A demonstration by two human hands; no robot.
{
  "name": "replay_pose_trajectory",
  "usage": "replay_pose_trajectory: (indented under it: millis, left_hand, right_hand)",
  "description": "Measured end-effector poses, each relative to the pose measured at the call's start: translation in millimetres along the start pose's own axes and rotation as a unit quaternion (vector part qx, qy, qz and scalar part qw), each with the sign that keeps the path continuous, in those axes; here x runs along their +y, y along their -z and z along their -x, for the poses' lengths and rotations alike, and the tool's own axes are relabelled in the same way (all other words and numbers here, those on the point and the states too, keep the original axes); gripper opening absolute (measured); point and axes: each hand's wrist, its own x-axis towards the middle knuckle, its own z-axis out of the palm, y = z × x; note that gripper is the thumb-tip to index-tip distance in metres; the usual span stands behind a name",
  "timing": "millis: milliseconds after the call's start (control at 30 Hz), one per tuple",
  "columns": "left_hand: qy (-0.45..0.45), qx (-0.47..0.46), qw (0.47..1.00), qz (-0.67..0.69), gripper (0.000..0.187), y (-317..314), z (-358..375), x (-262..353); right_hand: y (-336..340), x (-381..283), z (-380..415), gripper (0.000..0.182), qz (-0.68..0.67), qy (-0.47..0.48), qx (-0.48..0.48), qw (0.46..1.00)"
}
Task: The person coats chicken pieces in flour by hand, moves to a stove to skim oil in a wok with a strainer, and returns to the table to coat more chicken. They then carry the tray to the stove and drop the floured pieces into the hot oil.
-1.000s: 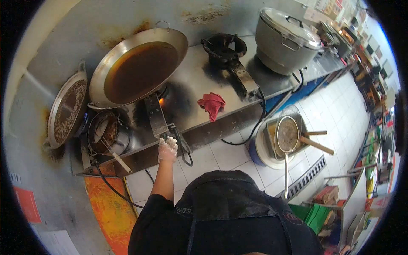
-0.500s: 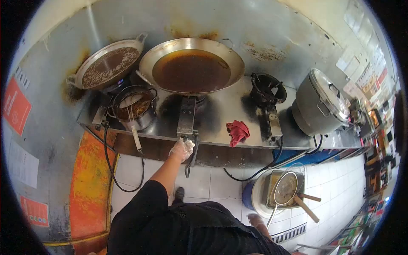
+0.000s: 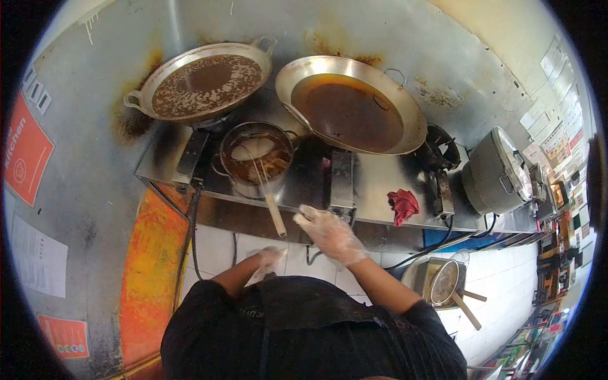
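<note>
My right hand [image 3: 330, 235], in a clear plastic glove, is over the stove's front edge, fingers partly spread and pointing left, holding nothing visible. It is right of the wooden handle [image 3: 274, 209] of a strainer resting in a small pot [image 3: 239, 185] of brown liquid, and does not touch it. My left hand [image 3: 268, 258], also gloved, is low in front of my body, its fingers blurred. Behind the pot is a wok [image 3: 144, 95] of foamy brown liquid. A larger wok [image 3: 415, 123] with dark oily liquid stands to the right.
A red cloth [image 3: 403, 206] lies on the steel stove top [image 3: 373, 209]. Right of it are a bare burner [image 3: 440, 152] and a tall lidded pot [image 3: 491, 174]. Strainers [image 3: 445, 283] rest over a container on the floor. Hoses hang below the stove's front edge.
My left hand has left the burner control at the stove edge and drawn back. My right hand has risen from low at the right to the stove edge. The view has shifted left.
</note>
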Motion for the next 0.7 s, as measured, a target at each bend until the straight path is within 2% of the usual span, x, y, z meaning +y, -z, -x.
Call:
replay_pose_trajectory:
  millis: [33,67,100,133,200,267,300,333,367,400,433,467,500,533,567,600,633,667,700]
  left_hand:
    - [0.098,0.007,0.994,0.051,0.06,15,28,-16]
    - [0.198,0.016,0.975,0.1,0.059,29,58,-35]
    - [0.101,-0.01,0.991,-0.091,0.055,43,69,-79]
    - [0.001,-0.039,0.96,-0.279,0.053,53,77,-129]
    - [0.119,0.006,0.95,-0.29,0.044,59,113,-198]
    - [0.113,-0.069,0.911,-0.389,0.043,81,164,-190]
    - [0.188,-0.039,0.92,-0.342,0.045,85,188,-179]
    - [0.191,-0.043,0.921,-0.336,0.045,65,180,-251]
    - [0.142,0.084,0.968,-0.189,0.034,51,163,-302]
    - [0.09,0.209,0.973,-0.034,0.039,41,161,-340]
    - [0.105,0.21,0.971,0.053,0.044,42,174,-320]
    - [0.11,0.208,0.97,0.062,0.044,36,169,-331]
    - [0.019,0.127,0.974,-0.185,0.034,36,156,-346]
    - [-0.076,0.036,0.904,-0.419,0.044,35,151,-354]
    - [0.152,0.063,0.972,-0.17,0.043,56,165,-274]
    - [0.149,0.062,0.972,-0.169,0.043,54,160,-279]
    - [0.135,0.076,0.986,-0.068,0.042,45,145,-303]
    - [0.119,0.089,0.988,0.033,0.042,48,141,-300]
    - [0.115,0.088,0.989,0.03,0.042,49,140,-297]
  right_hand:
    - [-2,-16,-25,0.04,-0.003,0.0,0.003,1.0]
    - [-5,-31,-47,0.042,0.024,-0.018,-0.047,0.998]
    - [-8,-43,-62,0.045,0.049,-0.036,-0.098,0.993]
    - [-15,-50,-72,0.045,0.039,-0.035,-0.092,0.994]
    - [-41,-50,-89,0.053,-0.11,-0.198,-0.113,0.967]
    - [-72,-33,-100,0.057,-0.118,-0.223,-0.134,0.958]
    - [-81,-27,-96,0.055,-0.096,-0.205,-0.05,0.973]
    - [-89,-21,-91,0.053,-0.073,-0.185,0.031,0.98]
    - [-97,-13,-88,0.052,0.075,-0.145,0.019,0.987]
    - [-102,-6,-83,0.05,0.22,-0.098,0.007,0.971]
    - [-81,-14,-76,0.046,0.203,-0.073,0.064,0.974]
    - [-88,-2,-73,0.047,0.327,-0.038,0.017,0.944]
    - [-79,-5,-71,0.05,0.388,-0.033,-0.02,0.921]
    - [-65,-11,-69,0.052,0.447,-0.03,-0.055,0.892]
    - [-55,-13,-68,0.055,0.421,-0.047,-0.06,0.904]
    - [-40,-20,-69,0.055,0.423,-0.048,-0.061,0.903]
    - [-22,-28,-70,0.055,0.45,-0.059,-0.074,0.888]
    - [-9,-33,-71,0.056,0.477,-0.071,-0.087,0.872]
    - [-2,-31,-70,0.057,0.422,-0.11,-0.068,0.897]
